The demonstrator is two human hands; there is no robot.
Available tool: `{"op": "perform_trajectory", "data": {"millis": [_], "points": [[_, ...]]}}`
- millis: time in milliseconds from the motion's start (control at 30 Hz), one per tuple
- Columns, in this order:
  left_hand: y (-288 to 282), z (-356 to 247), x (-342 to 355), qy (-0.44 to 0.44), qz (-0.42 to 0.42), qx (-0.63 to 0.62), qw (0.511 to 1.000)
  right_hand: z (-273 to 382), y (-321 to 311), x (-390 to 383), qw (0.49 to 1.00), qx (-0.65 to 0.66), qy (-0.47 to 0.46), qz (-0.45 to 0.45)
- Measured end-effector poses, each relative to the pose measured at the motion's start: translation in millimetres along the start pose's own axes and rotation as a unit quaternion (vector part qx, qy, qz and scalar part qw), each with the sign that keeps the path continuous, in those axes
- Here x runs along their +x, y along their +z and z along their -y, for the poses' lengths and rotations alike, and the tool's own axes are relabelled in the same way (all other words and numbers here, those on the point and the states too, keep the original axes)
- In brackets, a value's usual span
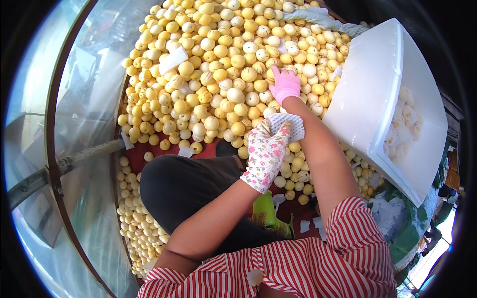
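My left hand [266, 154], in a white glove with a pink flower print, is closed on a white foam net sleeve [290, 125]. The sleeve lies right by my right forearm. Farther out, my right hand [285, 84], in a pink glove, reaches into a large heap of pepino melons [213, 64]. Its fingers look stretched and apart, with fingertips among the melons; no melon shows in its grasp. The fruits are round, pale to deep yellow, several with brown stripes.
At right a tilted white foam box [367, 89] holds pale, net-wrapped fruits [405, 119]. Clear plastic sheeting [94, 99] on a curved metal frame [52, 114] borders the left. A green object [267, 211] sits by my bent leg [184, 188]. White scraps [387, 213] lie at lower right.
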State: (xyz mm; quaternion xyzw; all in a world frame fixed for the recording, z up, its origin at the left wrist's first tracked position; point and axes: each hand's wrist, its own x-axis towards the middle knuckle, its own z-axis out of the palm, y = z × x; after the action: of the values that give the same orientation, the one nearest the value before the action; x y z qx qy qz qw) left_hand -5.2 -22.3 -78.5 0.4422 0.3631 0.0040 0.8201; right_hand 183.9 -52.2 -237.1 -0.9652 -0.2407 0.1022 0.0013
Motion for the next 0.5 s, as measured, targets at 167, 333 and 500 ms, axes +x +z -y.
{"op": "perform_trajectory", "data": {"millis": [167,333,500], "points": [[2,15,13,0.068,-0.094,0.026,0.993,-26,23,-12,0.795,0.592,0.130,-0.017],[-8,10,16,0.108,-0.081,0.104,0.985,-15,-34,-95,0.469,0.851,0.202,0.120],[-7,28,20,0.245,-0.023,0.267,0.932,-16,-75,-163,0.683,0.716,0.146,0.017]]}}
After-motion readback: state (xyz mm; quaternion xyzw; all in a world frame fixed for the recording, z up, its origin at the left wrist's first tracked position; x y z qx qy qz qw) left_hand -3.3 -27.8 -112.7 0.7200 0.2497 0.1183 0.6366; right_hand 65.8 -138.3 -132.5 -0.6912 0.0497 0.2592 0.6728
